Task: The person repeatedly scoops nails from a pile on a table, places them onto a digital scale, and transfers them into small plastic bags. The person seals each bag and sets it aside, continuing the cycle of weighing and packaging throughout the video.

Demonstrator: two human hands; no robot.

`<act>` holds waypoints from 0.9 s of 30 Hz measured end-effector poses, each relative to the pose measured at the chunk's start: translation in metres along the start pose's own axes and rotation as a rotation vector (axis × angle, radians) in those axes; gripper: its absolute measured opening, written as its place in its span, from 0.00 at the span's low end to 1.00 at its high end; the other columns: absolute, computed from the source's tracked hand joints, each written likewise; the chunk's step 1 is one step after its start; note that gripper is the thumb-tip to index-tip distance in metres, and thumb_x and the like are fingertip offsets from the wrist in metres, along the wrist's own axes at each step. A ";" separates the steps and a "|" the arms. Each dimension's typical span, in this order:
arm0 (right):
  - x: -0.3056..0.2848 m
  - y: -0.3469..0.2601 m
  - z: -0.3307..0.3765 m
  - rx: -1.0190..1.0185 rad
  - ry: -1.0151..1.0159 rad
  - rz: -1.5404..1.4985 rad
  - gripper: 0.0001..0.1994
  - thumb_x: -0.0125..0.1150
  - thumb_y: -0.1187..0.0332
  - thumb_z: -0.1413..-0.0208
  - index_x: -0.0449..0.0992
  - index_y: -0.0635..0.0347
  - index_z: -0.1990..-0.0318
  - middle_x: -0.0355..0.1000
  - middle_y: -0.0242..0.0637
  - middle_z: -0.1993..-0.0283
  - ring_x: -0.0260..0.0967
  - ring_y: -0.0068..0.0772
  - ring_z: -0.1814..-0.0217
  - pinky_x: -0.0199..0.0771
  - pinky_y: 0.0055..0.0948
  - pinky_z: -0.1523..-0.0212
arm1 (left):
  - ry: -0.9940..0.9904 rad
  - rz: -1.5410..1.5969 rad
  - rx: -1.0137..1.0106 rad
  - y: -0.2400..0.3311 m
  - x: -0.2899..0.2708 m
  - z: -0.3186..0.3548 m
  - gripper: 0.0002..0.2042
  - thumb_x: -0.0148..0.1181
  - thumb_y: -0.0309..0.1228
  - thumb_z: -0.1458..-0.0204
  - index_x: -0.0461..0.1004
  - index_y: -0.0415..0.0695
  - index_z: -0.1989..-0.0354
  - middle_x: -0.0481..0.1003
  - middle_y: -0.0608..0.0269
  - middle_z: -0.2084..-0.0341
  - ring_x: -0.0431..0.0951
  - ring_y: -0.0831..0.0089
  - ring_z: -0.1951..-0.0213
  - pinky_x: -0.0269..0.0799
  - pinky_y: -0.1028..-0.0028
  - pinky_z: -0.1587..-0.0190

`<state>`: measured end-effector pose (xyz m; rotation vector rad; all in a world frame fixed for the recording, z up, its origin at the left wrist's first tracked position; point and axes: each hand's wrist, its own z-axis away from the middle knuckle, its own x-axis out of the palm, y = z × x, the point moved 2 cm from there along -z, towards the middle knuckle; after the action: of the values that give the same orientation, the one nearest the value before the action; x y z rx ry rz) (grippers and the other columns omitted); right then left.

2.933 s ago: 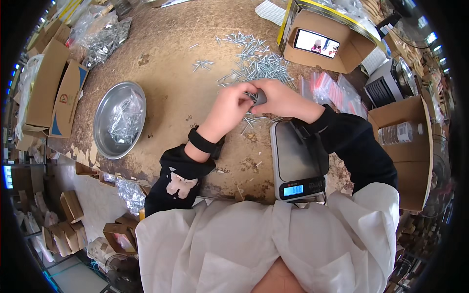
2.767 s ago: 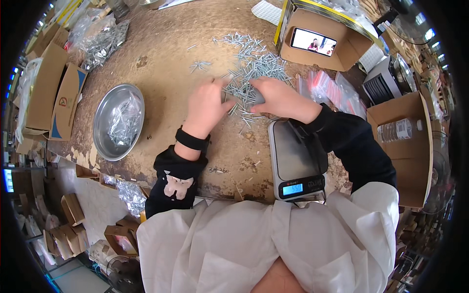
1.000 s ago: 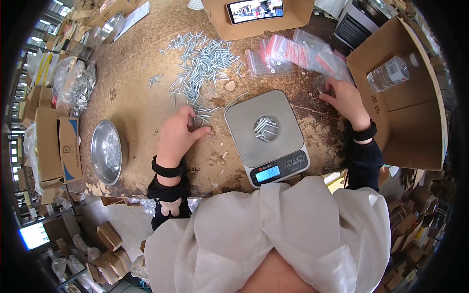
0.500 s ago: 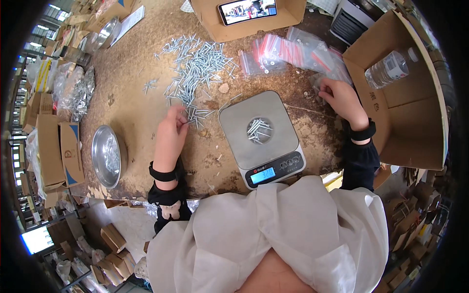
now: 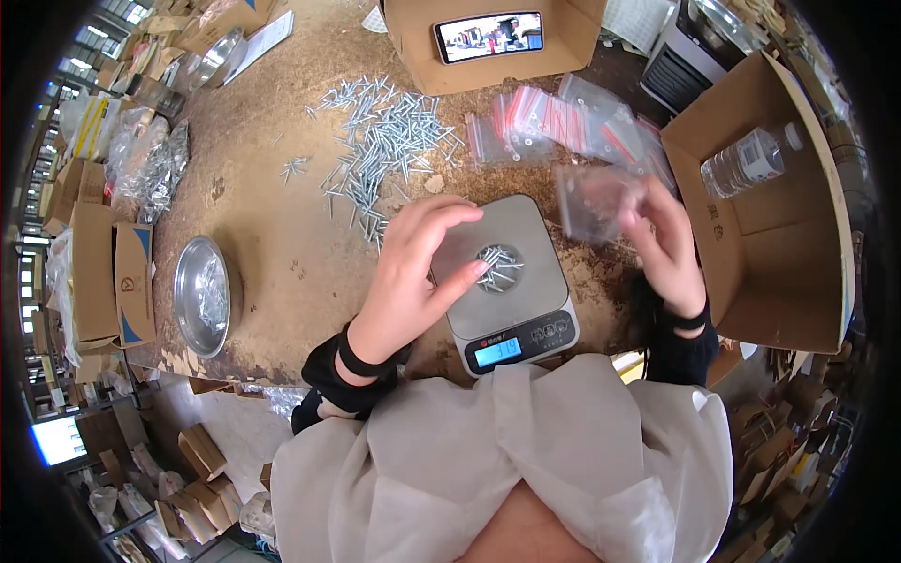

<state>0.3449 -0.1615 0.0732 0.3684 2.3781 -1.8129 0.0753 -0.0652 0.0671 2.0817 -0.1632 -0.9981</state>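
2 hands [image 5: 399,277], 1 digital scale [image 5: 542,249], 1 small cup [image 5: 500,288] on it, 1 phone [image 5: 488,38], 1 plastic bottle [image 5: 746,166], 2 metal bowls [image 5: 190,305] on the left. 1 big screw pile [image 5: 389,141], 1 small screw cluster [image 5: 295,167], 1 screw batch [image 5: 502,263] in the cup, too tangled to count singly. 1 clear bag [image 5: 584,206] at the right hand [image 5: 674,253], 1 overlapping bag stack [image 5: 563,122], number unclear.

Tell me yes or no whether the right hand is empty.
No, the right hand holds a clear plastic bag beside the scale.
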 end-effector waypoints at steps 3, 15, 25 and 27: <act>0.022 -0.024 0.011 -0.072 -0.088 -0.283 0.07 0.49 0.66 0.32 0.64 0.59 0.61 0.71 0.57 0.41 0.73 0.43 0.42 0.71 0.39 0.44 | 0.026 0.201 -0.013 0.008 -0.001 -0.001 0.27 0.73 0.32 0.55 0.71 0.43 0.45 0.75 0.59 0.53 0.74 0.63 0.54 0.69 0.67 0.51; 0.035 -0.039 -0.008 -0.296 -0.092 0.226 0.07 0.58 0.72 0.42 0.66 0.57 0.61 0.77 0.52 0.53 0.77 0.48 0.51 0.60 0.55 0.34 | -0.129 0.624 0.036 0.010 0.003 0.014 0.03 0.63 0.21 0.46 0.76 0.40 0.65 0.77 0.64 0.71 0.75 0.74 0.72 0.67 0.76 0.74; 0.070 -0.052 -0.008 -0.712 -0.230 0.472 0.06 0.63 0.61 0.43 0.79 0.49 0.64 0.72 0.37 0.43 0.67 0.45 0.36 0.45 0.59 0.26 | -0.278 0.670 0.112 0.010 0.005 0.018 0.07 0.62 0.26 0.43 0.69 0.41 0.70 0.72 0.63 0.73 0.71 0.69 0.75 0.65 0.70 0.75; 0.080 -0.043 -0.005 -0.799 -0.192 0.577 0.03 0.62 0.65 0.45 0.79 0.49 0.65 0.72 0.34 0.44 0.66 0.42 0.35 0.47 0.59 0.26 | -0.382 0.748 0.047 0.013 0.004 0.020 0.06 0.61 0.27 0.41 0.71 0.40 0.67 0.72 0.63 0.73 0.71 0.69 0.74 0.66 0.71 0.72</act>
<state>0.2567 -0.1582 0.0948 0.6371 2.2903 -0.5674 0.0667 -0.0880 0.0662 1.6209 -1.0774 -0.8924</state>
